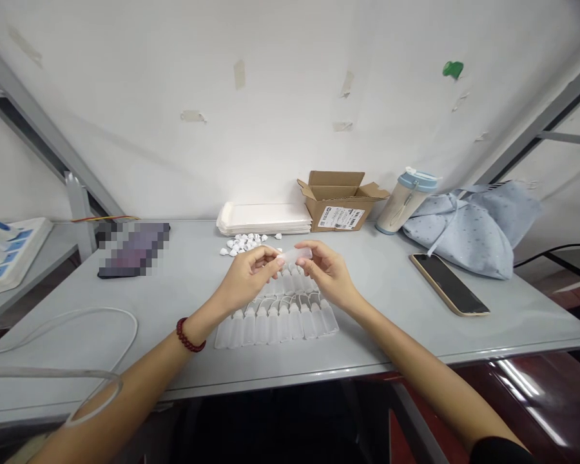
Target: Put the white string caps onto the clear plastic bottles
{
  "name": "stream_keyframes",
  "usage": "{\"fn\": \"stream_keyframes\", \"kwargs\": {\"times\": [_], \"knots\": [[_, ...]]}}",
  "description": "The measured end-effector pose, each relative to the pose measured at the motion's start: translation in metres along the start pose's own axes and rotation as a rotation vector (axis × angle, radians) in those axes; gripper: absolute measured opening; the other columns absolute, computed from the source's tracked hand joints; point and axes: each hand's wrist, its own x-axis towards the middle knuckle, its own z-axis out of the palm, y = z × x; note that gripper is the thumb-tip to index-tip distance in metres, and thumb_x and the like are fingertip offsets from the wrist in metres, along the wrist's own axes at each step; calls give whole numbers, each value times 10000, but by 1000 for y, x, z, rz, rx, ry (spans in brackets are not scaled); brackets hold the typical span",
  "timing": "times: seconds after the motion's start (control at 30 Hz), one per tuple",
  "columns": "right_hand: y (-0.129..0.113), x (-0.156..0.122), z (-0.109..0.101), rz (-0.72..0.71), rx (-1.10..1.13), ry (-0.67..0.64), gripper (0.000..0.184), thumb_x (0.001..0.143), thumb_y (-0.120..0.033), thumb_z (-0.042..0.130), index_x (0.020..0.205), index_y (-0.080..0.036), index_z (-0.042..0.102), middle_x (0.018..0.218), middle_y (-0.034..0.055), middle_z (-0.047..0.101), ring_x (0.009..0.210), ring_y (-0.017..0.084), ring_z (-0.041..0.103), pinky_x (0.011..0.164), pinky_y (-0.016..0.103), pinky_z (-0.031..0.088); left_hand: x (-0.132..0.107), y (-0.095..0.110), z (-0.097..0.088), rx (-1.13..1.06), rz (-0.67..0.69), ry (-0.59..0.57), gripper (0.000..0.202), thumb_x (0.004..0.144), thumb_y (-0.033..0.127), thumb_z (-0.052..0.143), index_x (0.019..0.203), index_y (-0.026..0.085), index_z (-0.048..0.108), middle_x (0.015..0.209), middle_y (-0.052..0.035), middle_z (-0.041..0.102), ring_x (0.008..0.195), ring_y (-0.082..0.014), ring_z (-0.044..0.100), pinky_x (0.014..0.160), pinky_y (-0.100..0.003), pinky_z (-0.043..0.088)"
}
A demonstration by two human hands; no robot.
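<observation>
Left hand (254,274), right hand (331,274): fingers clamped on opposite ends of frosted plastic bottle (300,254), held above rows of similar squeeze bottles (273,327); smooth grey surface (377,290), small white caps (245,243) piled behind.

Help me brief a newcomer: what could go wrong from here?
The translucent bottle between the left hand and right hand might slip onto the bottle rows beneath. The left hand could scatter the loose white pieces beyond it. The white cable looping by the left forearm might snag.
</observation>
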Motion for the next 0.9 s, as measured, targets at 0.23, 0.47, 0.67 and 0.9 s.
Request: {"fn": "stream_keyframes", "kwargs": {"times": [0.23,0.47,0.67,0.9], "knots": [[-2,0,-1,21,31,-12,288,837,-405,597,1022,-185,607,703,-13,582,566,101,513,538,239,418,3,3,-2,-108,-114,-119,381,875,446,495,720,132,646,695,-57,635,594,-147,585,540,-266,472],[-3,-1,0,40,62,-24,318,808,-447,614,969,-173,619,658,-9,586,569,111,528,526,241,433,4,-10,-5,-198,-160,-118,374,828,468,592,689,132,681,646,-56,641,565,-146,578,562,-286,505],[-5,-1,-1,82,99,-22,331,785,-476,622,895,-164,632,594,-23,541,538,108,505,497,238,417,3,-1,-7,-77,-63,-134,359,838,427,581,625,147,656,637,-36,634,567,-129,558,599,-273,501],[-6,-1,-1,125,86,2,337,776,-495,623,850,-166,629,547,-42,489,500,101,462,488,238,392,0,2,-8,107,28,-127,285,853,382,560,717,168,689,687,-34,658,651,-163,601,620,-273,496]]}}
